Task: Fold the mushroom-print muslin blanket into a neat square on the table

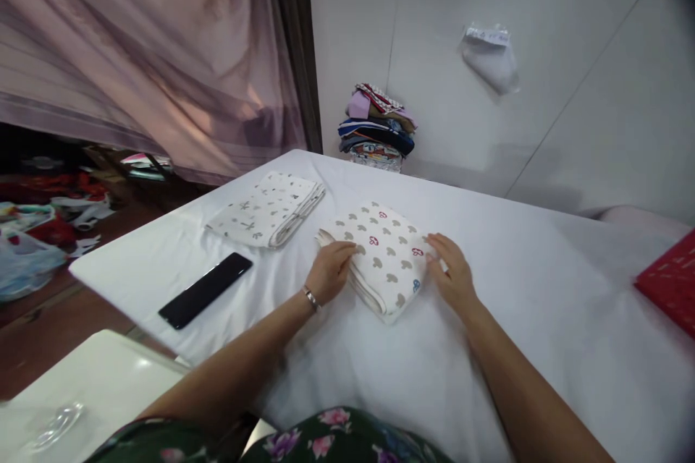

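Observation:
A folded white cloth printed with grey, red and blue mushrooms lies on the white-covered table in front of me. At its left side, the fingers of my left hand grip the folded edge, and a bracelet circles that wrist. My right hand holds the cloth's right edge between thumb and fingers. To the left rests a second folded white cloth with small dark prints, apart from both hands. Nearer to me is a black phone, lying flat.
A stack of folded clothes stands beyond the table against the wall. A red item is at the right edge. On the left are a pink curtain, plastic bags and a white stool.

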The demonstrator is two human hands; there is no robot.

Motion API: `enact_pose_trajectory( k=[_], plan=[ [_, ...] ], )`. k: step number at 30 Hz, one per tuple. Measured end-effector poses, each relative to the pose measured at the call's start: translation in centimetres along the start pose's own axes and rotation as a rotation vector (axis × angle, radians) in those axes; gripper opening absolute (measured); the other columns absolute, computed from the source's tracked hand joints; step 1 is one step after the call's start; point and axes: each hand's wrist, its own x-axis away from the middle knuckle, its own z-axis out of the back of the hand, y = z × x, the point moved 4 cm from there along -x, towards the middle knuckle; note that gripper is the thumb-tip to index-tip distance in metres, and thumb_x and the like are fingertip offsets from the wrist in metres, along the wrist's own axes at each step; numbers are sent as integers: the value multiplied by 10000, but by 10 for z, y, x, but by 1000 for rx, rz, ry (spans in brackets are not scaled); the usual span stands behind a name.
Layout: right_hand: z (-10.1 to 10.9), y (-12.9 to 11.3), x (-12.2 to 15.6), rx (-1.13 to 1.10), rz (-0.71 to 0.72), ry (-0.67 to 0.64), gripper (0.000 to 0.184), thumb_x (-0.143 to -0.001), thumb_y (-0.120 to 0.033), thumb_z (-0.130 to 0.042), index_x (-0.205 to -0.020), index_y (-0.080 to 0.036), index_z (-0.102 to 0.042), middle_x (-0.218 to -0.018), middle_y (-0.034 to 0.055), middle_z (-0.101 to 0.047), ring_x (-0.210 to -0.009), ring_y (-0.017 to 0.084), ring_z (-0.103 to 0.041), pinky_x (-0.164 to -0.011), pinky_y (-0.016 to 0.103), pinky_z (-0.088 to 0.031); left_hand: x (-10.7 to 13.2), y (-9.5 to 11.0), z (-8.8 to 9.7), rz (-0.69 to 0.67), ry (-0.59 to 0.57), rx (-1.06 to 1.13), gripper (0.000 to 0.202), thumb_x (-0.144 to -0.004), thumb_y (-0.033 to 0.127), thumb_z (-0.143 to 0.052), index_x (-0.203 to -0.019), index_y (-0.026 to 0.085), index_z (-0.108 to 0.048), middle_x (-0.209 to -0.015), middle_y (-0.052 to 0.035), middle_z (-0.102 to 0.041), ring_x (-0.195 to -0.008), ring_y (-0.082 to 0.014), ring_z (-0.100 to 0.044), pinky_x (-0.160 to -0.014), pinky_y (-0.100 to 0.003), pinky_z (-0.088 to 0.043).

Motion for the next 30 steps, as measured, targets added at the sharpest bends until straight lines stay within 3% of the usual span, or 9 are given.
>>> enact_pose_trajectory(
  k=[4, 7, 13, 20, 25, 30],
  plan=[
    [-23, -56, 2, -65, 108, -263, 266, -872, -301, -489, -1105, -226, -592, -1144, 76, -609, -1124, 227, -505, -984, 454, -357, -12, -26, 6, -37, -134, -146, 279, -848, 137, -430, -1054, 195, -610, -1095, -71, -634, -1047, -209, -540, -869, -403, -444],
    [-35, -80, 11, -99, 142, -427, 220, -870, -297, -506, -1054, -225, -602, -1056, 65, -629, -1010, 205, -548, -909, 402, -405, -15, -35, 4, -72, -245, -219, 311, -844, 121, -426, -1090, 196, -600, -1129, -69, -622, -1095, -225, -502, -872, -408, -424],
    [-42, -87, 22, 4, 100, -398, 189, -839, -304, -542, -976, -200, -619, -906, 65, -594, -856, 196, -522, -782, 349, -416, -18, -42, -1, -104, -360, -255, 284, -861, 139, -417, -1039, 207, -627, -1087, -57, -643, -1047, -211, -533, -873, -395, -399],
    [-50, -88, 21, 130, 34, -509, 152, -849, -283, -509, -802, -199, -626, -763, 34, -536, -764, 169, -489, -720, 300, -368, -29, -46, -2, -252, -455, -316, 219, -865, 162, -451, -984, 195, -632, -986, -52, -662, -925, -187, -570, -821, -347, -386],
    [-50, -86, 21, 85, 20, -473, 167, -861, -228, -475, -780, -196, -618, -748, 27, -544, -755, 161, -495, -706, 284, -366, -29, -51, 4, -269, -376, -300, 224, -901, 212, -408, -892, 179, -630, -870, -59, -658, -837, -169, -574, -775, -325, -397],
    [-47, -92, 24, 25, 76, -429, 191, -885, -232, -431, -842, -189, -613, -785, 38, -554, -767, 161, -499, -713, 290, -378, -20, -55, 12, -253, -271, -175, 208, -885, 194, -407, -902, 163, -612, -884, -70, -653, -860, -169, -575, -796, -325, -430]
  ],
)
